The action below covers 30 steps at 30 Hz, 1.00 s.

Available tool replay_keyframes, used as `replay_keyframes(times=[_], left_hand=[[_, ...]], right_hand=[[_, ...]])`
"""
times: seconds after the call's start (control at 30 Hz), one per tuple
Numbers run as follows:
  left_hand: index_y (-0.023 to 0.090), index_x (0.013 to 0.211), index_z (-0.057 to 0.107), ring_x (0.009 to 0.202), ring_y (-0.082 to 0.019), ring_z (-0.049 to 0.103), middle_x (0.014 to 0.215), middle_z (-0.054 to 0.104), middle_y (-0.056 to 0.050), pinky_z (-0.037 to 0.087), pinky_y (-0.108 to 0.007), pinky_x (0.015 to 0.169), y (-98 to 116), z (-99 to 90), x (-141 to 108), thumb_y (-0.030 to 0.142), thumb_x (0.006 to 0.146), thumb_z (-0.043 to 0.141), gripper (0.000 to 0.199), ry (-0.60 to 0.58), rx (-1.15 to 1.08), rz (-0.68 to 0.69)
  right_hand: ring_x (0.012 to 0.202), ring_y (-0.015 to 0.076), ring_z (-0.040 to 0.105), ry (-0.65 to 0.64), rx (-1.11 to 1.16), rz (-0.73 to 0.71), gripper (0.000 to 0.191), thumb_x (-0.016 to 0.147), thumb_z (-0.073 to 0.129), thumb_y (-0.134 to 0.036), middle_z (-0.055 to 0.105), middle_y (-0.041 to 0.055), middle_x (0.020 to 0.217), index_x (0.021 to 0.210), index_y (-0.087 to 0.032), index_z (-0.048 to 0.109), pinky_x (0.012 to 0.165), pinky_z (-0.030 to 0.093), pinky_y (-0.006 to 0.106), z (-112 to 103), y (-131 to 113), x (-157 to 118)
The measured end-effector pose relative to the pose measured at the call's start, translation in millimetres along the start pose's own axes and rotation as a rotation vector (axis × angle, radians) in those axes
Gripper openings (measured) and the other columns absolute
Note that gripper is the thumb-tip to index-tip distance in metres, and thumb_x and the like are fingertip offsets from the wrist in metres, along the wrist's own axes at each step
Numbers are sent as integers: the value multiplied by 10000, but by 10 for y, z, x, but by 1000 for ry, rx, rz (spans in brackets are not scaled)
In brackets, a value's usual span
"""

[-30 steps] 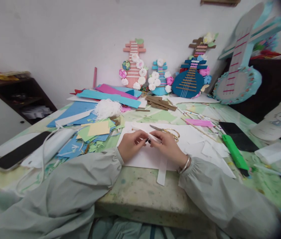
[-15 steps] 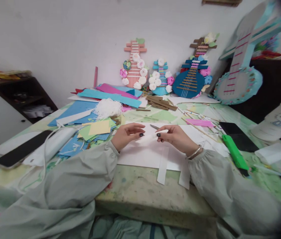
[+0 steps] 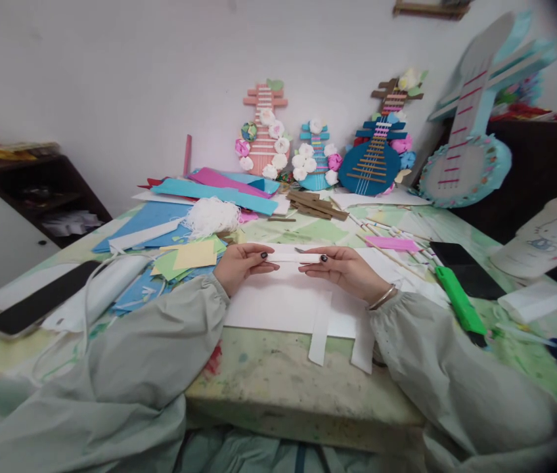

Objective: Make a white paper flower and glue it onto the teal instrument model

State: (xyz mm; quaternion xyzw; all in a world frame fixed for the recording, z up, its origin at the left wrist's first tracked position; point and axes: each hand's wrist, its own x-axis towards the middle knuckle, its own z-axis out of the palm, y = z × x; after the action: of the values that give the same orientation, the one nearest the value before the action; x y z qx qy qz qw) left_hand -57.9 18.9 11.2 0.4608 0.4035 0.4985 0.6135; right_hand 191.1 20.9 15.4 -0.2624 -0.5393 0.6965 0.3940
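Observation:
Between my two hands a narrow white paper strip [image 3: 292,258] is stretched level, just above white sheets on the table. My left hand [image 3: 240,268] pinches its left end between thumb and fingers. The right end is gripped by my right hand [image 3: 345,270] in the same way. Under the hands lies a large white sheet [image 3: 268,305]. Two more white strips, a narrow one [image 3: 320,335] and a wider one [image 3: 363,345], hang over its front edge. A thin dark tip, perhaps of a pen [image 3: 301,250], shows behind my right fingers.
On the left lie a phone [image 3: 44,299], a white cable, coloured paper pieces [image 3: 194,255] and white string [image 3: 212,217]. At right are a green cutter [image 3: 460,299], a dark phone [image 3: 466,269] and a bottle [image 3: 544,230]. Paper lutes [image 3: 370,164] stand at the back.
My hands have spread slightly and turned, and the white strip now lies straight and level between them. The view has shifted slightly.

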Motion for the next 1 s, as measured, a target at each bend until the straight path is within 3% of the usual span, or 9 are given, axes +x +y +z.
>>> replay_keyframes(times=[0.2,0.47,0.57,0.67,0.77,0.83,0.9,1.0], left_hand=[[70,960,626,800,-231,709,729,701,-96,579,-238,723,10,-37,1,212,717,718,297,-80,-34,45],[93,944,639,843,-243,698,755,694,-66,535,-378,883,-16,-49,10,286,685,742,339,-137,-43,95],[121,957,644,858,-243,689,850,701,-77,537,-418,868,-27,-56,17,354,699,718,355,-130,69,150],[152,995,647,970,-260,642,1037,679,-112,536,-436,844,-23,-24,-14,389,725,676,360,-45,431,354],[168,1040,646,1054,-265,582,1086,669,-119,459,-465,937,-26,64,-77,357,703,701,390,19,879,747],[167,1045,648,1062,-269,563,1064,681,-111,424,-472,954,-49,133,-113,338,709,704,380,-3,1068,950],[176,1008,663,1030,-263,566,991,705,-91,428,-460,916,-84,186,-131,322,745,676,301,-24,1170,1037],[186,915,689,907,-234,595,824,721,-63,460,-407,816,-126,208,-123,282,774,647,177,-31,1170,1031]], right_hand=[[1026,253,639,-52,23,-25,387,754,664,-201,692,112,1037,1132,-133,615,1028,406,438,-43,-14,5],[1008,250,647,14,-3,-57,358,737,695,-230,692,95,1018,1085,-158,653,987,446,394,-68,0,15],[946,235,673,78,-26,-66,337,717,720,-245,700,90,987,1039,-159,673,935,488,359,-38,-1,19],[877,219,692,171,-75,-60,319,696,740,-270,713,89,925,984,-145,689,897,516,347,36,12,22],[836,229,700,205,-116,-46,317,671,754,-296,716,88,882,938,-134,699,872,537,379,135,61,27],[835,239,700,186,-139,-45,313,679,743,-313,716,79,852,932,-135,698,857,546,403,202,101,29],[833,240,700,159,-177,-47,308,697,723,-327,714,67,832,940,-140,697,850,551,416,258,129,28],[789,227,706,157,-244,-57,302,702,708,-330,714,53,809,941,-146,696,827,558,413,309,133,23]])
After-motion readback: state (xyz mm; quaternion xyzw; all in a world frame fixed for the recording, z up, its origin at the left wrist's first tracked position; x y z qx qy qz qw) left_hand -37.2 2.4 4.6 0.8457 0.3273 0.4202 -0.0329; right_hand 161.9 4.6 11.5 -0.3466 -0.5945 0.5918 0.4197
